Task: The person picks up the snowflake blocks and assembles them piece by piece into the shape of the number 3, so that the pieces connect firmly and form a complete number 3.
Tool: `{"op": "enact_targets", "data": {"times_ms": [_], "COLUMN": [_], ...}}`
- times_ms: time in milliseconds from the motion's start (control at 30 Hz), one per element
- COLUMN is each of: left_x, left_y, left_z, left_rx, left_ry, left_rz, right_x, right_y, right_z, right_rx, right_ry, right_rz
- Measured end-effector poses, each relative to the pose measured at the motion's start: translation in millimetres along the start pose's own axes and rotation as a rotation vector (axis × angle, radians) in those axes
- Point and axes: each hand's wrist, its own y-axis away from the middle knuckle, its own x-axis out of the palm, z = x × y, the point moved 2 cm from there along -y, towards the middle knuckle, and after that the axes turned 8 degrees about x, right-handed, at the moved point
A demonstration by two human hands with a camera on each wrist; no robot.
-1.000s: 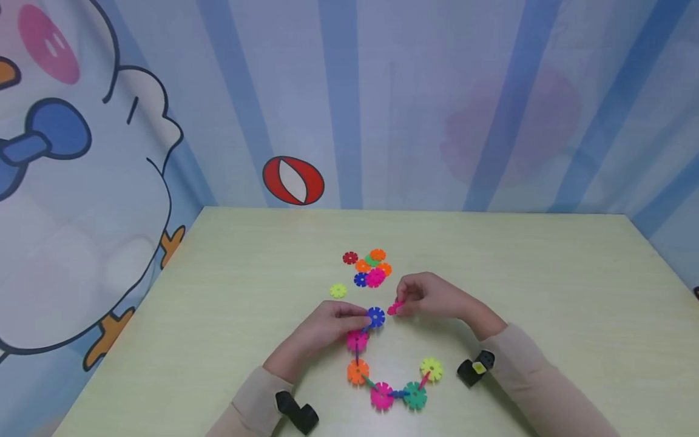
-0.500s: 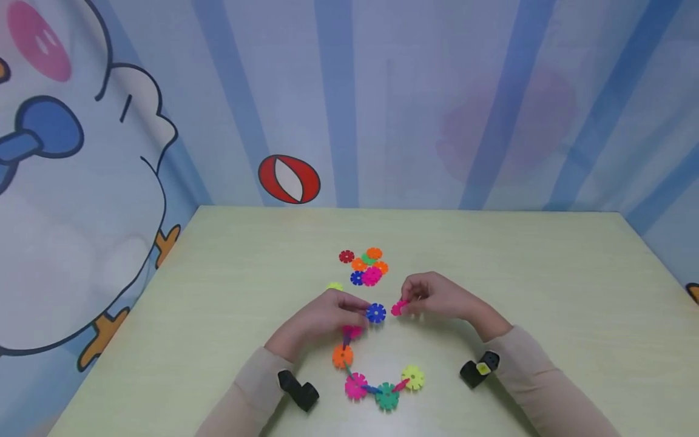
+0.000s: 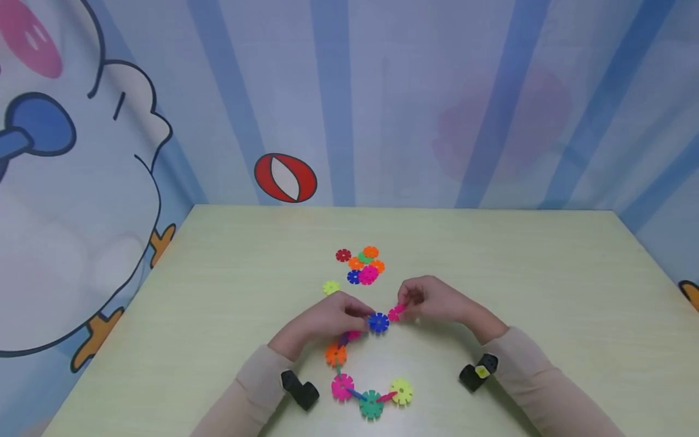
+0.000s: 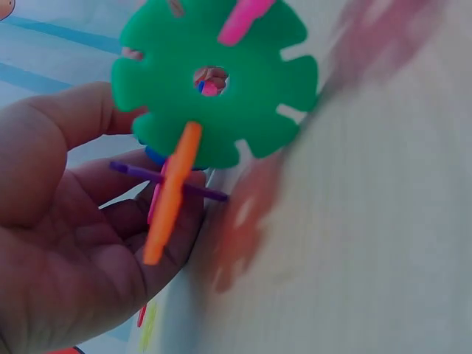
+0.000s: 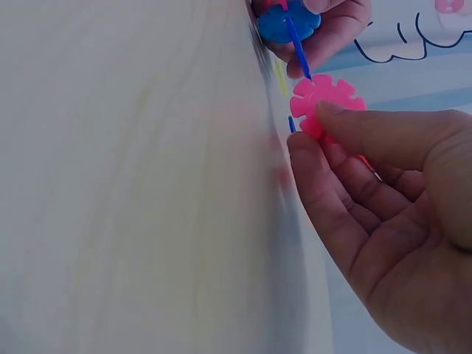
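My left hand [image 3: 330, 318] pinches a blue notched plastic disc [image 3: 379, 323] at the upper end of a chain of interlocked discs. Between thumb and fingers, my right hand [image 3: 434, 298] pinches a pink notched disc [image 5: 332, 97]. Its rim meets the edge of the blue disc. From the left hand the chain curves through an orange disc [image 3: 335, 355], a pink disc [image 3: 342, 387] and a green disc [image 3: 371, 405] to a yellow disc [image 3: 401, 392]. In the left wrist view the green disc [image 4: 158, 88] partly hides the left fingers.
Behind the hands lies a loose cluster of discs, with a dark red one [image 3: 343, 255], orange ones [image 3: 371, 251] and a pink one [image 3: 368, 275]. A yellow-green disc [image 3: 330, 286] lies just beyond the left hand. A printed curtain [image 3: 409, 121] hangs behind the table [image 3: 519, 255].
The pink disc in my right hand has come up to the blue disc, closing the gap between them. The chain's lower part has swung to the left.
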Motion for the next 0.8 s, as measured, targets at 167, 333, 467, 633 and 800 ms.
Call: {"op": "enact_targets", "data": {"times_ms": [167, 333, 467, 633, 800], "left_x": [3.0, 7.4, 9.5, 10.3, 10.7], "left_y": [1.8, 5.9, 8.9, 10.9, 11.0], "left_z": [2.3, 0.4, -3.2, -4.3, -4.3], "left_rx": [0.019, 0.013, 0.012, 0.02, 0.036], "left_ry": [-0.026, -0.085, -0.133, -0.144, -0.139], "left_rz": [-0.038, -0.097, -0.131, -0.129, -0.131], "right_x": [3, 8, 9, 12, 14], "right_y": [0, 1, 2, 1, 1], "right_z": [-1, 1, 4, 4, 4], "right_rx": [0.012, 0.03, 0.041, 0.054, 0.053], "right_ry": [0.012, 0.02, 0.029, 0.038, 0.022], "right_rz": [0.004, -0.008, -0.021, -0.037, -0.036]}}
